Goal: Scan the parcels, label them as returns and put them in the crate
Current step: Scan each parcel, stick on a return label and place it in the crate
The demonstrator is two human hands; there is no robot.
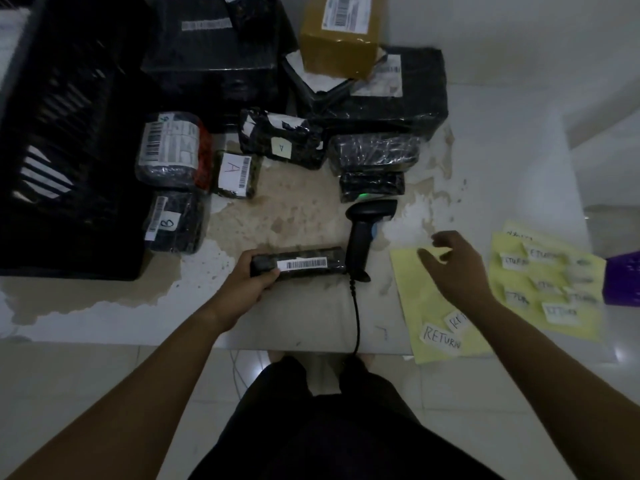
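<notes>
My left hand (250, 278) grips the left end of a long black parcel (311, 260) with a white barcode strip, held at the table's front. Right beside its right end the black barcode scanner (362, 233) lies on the table, a green light glowing at its head, its cable running off the front edge. My right hand (453, 265) hovers over a yellow sheet (419, 299) with fingers loosely spread, holding nothing. White RETURN labels (441, 336) sit on that sheet. The black slatted crate (59, 140) stands at the left.
Several wrapped black parcels (280, 138) lie at the table's middle and back, with a brown cardboard box (337, 39) stacked on a large black one. A second yellow sheet (550, 285) with several RETURN labels lies at the right, next to a purple basket (623, 278).
</notes>
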